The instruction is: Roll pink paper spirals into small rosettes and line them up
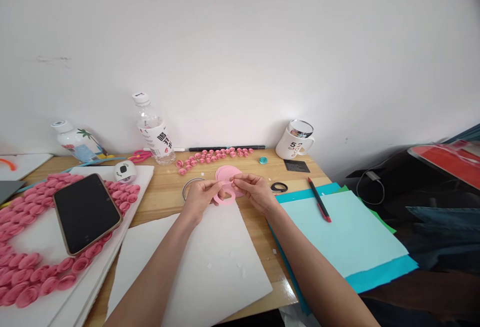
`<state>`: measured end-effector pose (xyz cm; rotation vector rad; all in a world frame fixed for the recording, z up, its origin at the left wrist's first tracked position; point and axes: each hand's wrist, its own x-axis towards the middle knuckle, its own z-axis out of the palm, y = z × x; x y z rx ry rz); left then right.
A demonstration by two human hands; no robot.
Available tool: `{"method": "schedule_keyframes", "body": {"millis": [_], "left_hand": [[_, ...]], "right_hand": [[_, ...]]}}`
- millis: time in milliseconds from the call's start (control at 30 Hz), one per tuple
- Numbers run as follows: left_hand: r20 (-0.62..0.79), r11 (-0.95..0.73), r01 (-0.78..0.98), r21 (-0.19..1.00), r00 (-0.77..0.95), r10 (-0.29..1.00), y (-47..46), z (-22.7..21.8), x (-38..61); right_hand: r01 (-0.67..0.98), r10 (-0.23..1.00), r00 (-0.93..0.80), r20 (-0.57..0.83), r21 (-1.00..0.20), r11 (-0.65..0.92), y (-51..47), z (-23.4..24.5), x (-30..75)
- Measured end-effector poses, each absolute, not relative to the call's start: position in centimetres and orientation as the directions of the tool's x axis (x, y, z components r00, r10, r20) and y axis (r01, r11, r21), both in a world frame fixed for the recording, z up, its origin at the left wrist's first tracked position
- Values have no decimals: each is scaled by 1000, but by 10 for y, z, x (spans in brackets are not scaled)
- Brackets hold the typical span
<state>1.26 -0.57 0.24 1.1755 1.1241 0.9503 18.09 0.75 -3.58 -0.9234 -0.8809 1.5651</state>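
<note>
My left hand pinches a curved pink paper strip that hangs in a ring shape over the top end of a white board. Close to its right, my right hand has thumb and forefinger pressed together on the upper part of the same pink paper. Just behind the hands lie pink paper circles, partly covered by my fingers. Several small rolled pink paper flowers sit in rows beyond, with one teal rolled flower to their right. A grey ring shows partly behind my left hand.
At left, a phone rests on a board of pink flowers. A bottle and a mug stand by the wall. Black-handled scissors, partly hidden, lie near my right hand. A pen lies on light blue sheets.
</note>
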Motion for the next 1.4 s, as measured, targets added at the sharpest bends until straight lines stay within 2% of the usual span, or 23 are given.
{"method": "schedule_keyframes", "body": {"millis": [300,500,700,967,1400], "left_hand": [[-150,150,13,989,187,971,-7,5,14],[-175,178,3,984,177,968,-6,6,13],[-153,152,18,988,187,970,-6,4,13],[-152,149,28,988,192,970,-6,3,14],[-172,176,-2,984,189,967,-7,6,13]], "right_hand": [[-431,991,-85,-100,-893,-127,6,-31,180],[-456,985,-143,-92,-877,-148,8,-33,181],[-448,987,-112,-116,-880,-154,8,-35,182],[-438,993,-96,-68,-893,-103,6,-32,181],[-449,991,-108,-84,-885,-123,6,-31,180]]}}
